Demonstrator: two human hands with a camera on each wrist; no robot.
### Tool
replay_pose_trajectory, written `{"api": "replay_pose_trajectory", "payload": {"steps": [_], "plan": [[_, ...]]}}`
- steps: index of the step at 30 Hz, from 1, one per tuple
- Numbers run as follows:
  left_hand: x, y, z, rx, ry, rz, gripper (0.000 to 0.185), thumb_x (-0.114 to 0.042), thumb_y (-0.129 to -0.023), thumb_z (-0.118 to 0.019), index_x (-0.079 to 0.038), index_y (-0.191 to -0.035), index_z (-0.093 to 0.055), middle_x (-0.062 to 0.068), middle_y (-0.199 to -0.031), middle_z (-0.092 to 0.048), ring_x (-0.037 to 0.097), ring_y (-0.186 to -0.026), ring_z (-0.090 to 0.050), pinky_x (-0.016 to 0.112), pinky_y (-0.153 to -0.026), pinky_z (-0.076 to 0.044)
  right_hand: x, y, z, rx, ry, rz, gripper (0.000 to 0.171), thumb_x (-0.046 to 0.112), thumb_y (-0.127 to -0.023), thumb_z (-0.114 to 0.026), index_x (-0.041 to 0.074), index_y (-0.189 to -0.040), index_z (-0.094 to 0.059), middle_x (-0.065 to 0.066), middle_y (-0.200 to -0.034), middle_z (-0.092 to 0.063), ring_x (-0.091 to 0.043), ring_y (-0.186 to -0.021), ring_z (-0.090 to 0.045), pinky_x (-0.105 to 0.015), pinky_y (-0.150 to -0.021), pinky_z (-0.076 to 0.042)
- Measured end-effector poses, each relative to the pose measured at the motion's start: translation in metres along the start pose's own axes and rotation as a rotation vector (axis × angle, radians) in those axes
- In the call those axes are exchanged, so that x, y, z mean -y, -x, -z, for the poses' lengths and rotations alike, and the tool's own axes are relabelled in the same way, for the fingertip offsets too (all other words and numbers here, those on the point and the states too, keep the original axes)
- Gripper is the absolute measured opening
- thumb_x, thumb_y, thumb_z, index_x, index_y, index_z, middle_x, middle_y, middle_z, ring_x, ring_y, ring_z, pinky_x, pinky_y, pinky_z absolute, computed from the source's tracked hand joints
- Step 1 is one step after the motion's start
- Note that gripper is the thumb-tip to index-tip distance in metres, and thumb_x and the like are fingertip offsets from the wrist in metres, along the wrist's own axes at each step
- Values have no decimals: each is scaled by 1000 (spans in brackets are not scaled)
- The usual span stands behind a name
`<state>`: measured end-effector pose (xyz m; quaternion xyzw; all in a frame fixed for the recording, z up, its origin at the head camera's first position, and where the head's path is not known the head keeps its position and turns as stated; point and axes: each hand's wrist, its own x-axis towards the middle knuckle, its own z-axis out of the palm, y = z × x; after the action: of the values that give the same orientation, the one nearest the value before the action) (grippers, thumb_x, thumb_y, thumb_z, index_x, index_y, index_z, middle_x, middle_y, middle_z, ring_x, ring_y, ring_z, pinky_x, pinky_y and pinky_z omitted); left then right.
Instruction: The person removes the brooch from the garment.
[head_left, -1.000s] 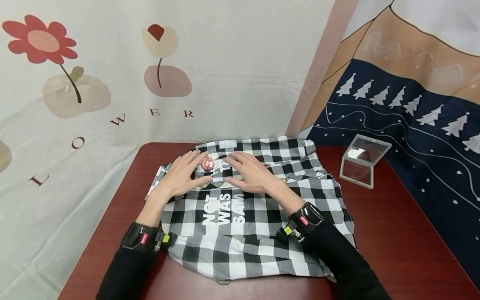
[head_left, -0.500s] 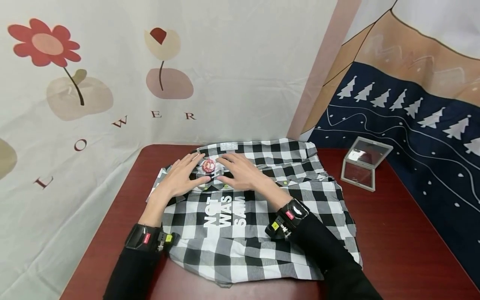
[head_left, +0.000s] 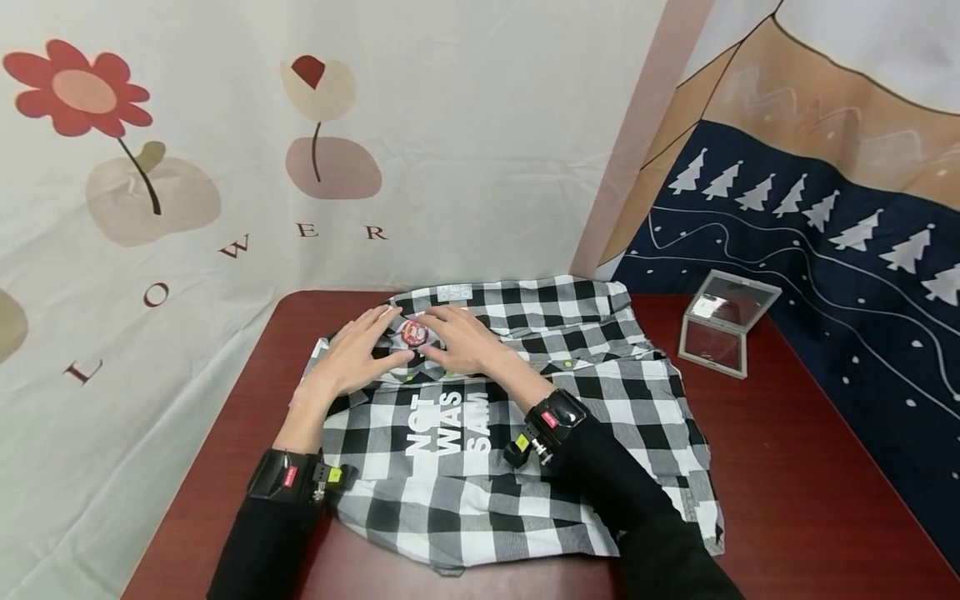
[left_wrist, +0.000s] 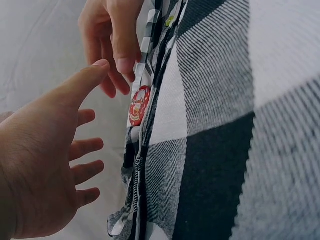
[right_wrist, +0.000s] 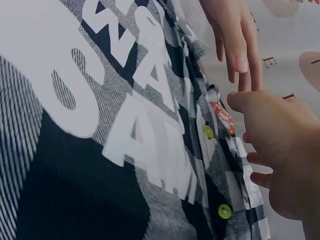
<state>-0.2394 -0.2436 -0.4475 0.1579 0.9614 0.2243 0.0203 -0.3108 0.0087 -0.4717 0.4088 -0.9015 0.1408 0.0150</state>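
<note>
Pressing checked shirt [head_left: 525, 400], left hand [head_left: 352, 358], right hand [head_left: 465, 343]

From my seat I see a dark red table [head_left: 795, 467] whose bare top shows on the right and along the left edge. Near its far right corner sits a small clear hinged box [head_left: 726, 333], lid raised. Behind the table hangs a pale cloth backdrop [head_left: 465, 125] printed with a red flower [head_left: 78, 87], a tulip-like bloom [head_left: 318, 83] and scattered letters. To the right hangs a second cloth [head_left: 825, 217], navy with white trees below tan mountains.
</note>
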Motion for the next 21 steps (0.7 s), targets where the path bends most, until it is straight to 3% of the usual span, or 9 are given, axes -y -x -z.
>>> {"api": "replay_pose_trajectory", "payload": {"steps": [13,21], "plan": [[2,0,0,15,4,10,91,-60,-111,-66,-15,-180,-29,24,-187,-25,50,-174,-23,82,-133,-23,12,-12,-3,-24,57,-20,52,37,-116,-65,13,-163,-61,-15,-169,-58,-34,-162,-51,-52,-138,-38],[4,-2,-3,4,0,-7,85,-54,-112,-67,-9,-177,-36,25,-185,-31,53,-172,-27,82,-132,-27,14,-16,-8,-52,67,-20,49,36,-116,-65,10,-158,-65,-15,-167,-60,-34,-161,-53,-54,-137,-40]]}}
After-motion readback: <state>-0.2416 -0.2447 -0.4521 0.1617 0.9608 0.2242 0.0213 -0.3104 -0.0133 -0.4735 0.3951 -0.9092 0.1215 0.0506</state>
